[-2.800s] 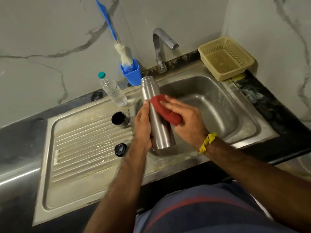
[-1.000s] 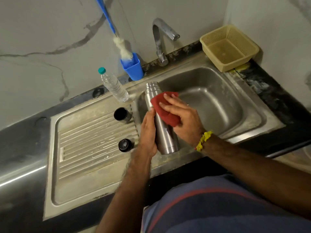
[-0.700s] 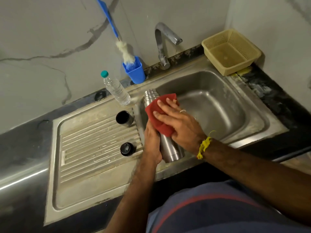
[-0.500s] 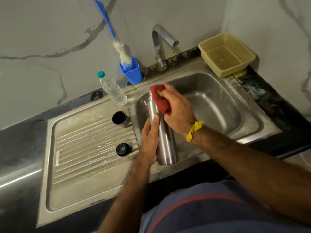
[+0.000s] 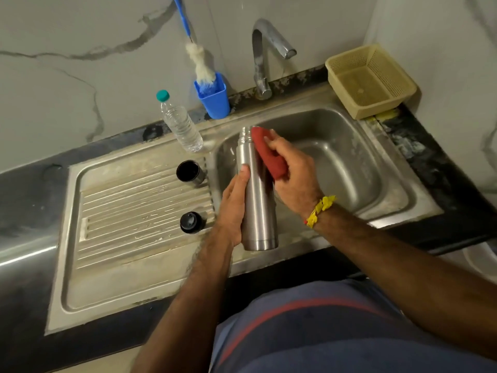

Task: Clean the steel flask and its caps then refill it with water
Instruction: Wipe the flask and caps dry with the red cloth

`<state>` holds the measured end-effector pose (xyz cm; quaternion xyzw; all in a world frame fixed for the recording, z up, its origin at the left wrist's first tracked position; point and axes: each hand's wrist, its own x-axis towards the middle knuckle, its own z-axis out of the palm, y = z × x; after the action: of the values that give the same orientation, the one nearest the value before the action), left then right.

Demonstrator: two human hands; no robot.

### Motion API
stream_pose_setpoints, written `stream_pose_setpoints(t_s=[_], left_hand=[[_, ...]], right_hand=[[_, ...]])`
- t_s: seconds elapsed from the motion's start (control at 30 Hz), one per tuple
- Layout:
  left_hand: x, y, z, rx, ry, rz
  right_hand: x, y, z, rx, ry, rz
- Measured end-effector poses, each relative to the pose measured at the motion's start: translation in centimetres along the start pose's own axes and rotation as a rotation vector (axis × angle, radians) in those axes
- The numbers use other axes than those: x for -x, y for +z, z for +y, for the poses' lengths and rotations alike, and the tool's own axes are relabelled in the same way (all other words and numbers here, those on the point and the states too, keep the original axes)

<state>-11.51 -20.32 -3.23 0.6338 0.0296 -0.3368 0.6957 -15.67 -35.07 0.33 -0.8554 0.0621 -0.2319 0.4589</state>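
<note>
We are in the middle of the cleaning part. Close to us, our left hand (image 5: 233, 208) has its grip wrapped round the lower half of the steel flask (image 5: 256, 200), with the thumb lying up along its side. We hold the flask up over the near edge of the sink (image 5: 349, 168), with its open mouth pointing away from us. It has no cap on.

Our right hand (image 5: 291, 175) has its grip closed on a red scrubber (image 5: 269, 153). The scrubber is pressed against the top part of the flask, right by the neck. So we think the outside of the flask is being rubbed clean now. We cannot tell how clean it is yet, and we see no foam on it.

On the left, on the ribbed draining board (image 5: 129, 211), lie the two caps, apart from the flask. The small black cap (image 5: 191, 222) is nearer to us. The cup-shaped cap (image 5: 189, 171) is a bit farther back, with its dark open end showing. No hand is on them, and they look like they are still waiting for their turn.

Farther back on the worktop stands a clear water bottle (image 5: 180, 123) with a teal lid. Behind it is a blue holder (image 5: 213, 99) with a bottle brush (image 5: 199, 64) in it. We guess the brush is for the inside of the flask. The tap (image 5: 265, 53) at the back has no water coming out. A yellow basket (image 5: 369, 79) sits in the far corner.

Still left to do, we think: the inside, both caps, a rinse, and filling the flask with water.
</note>
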Motion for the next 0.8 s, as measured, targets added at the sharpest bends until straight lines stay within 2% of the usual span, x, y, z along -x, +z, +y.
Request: stream_pose_setpoints(t_s=[0.1, 0.23, 0.33, 0.37, 0.47, 0.6, 0.7, 0.73, 0.8], left_hand=[[-0.3, -0.1, 0.5, 0.082, -0.013, -0.032], [-1.0, -0.6, 1.9, 0.029, 0.033, -0.004], [-1.6, -0.5, 3.2, 0.080, 0.014, -0.053], [-2.1, -0.6, 3.3, 0.067, 0.004, -0.039], [-2.9, -0.2, 4.1, -0.002, 0.043, -0.028], [-3.3, 0.6, 4.0, 0.096, 0.018, -0.073], [-3.6, 0.9, 4.3, 0.004, 0.028, 0.005], [-3.7, 1.0, 4.6, 0.007, -0.005, 0.001], [-4.3, 0.9, 5.0, 0.023, -0.029, 0.008]], right_hand=[[1.2, 0.2, 0.0, 0.098, -0.167, -0.147], [2.2, 0.7, 0.4, 0.027, -0.068, -0.016], [4.3, 0.9, 0.3, 0.094, -0.275, -0.119], [4.5, 0.8, 0.3, 0.103, -0.287, -0.107], [3.5, 0.6, 0.3, 0.105, -0.166, 0.036], [4.3, 0.0, 0.8, 0.150, -0.410, -0.169], [4.1, -0.2, 1.1, 0.046, -0.215, -0.053], [4.2, 0.0, 0.8, 0.033, -0.201, -0.032], [5.0, 0.1, 0.8, 0.051, -0.353, -0.108]])
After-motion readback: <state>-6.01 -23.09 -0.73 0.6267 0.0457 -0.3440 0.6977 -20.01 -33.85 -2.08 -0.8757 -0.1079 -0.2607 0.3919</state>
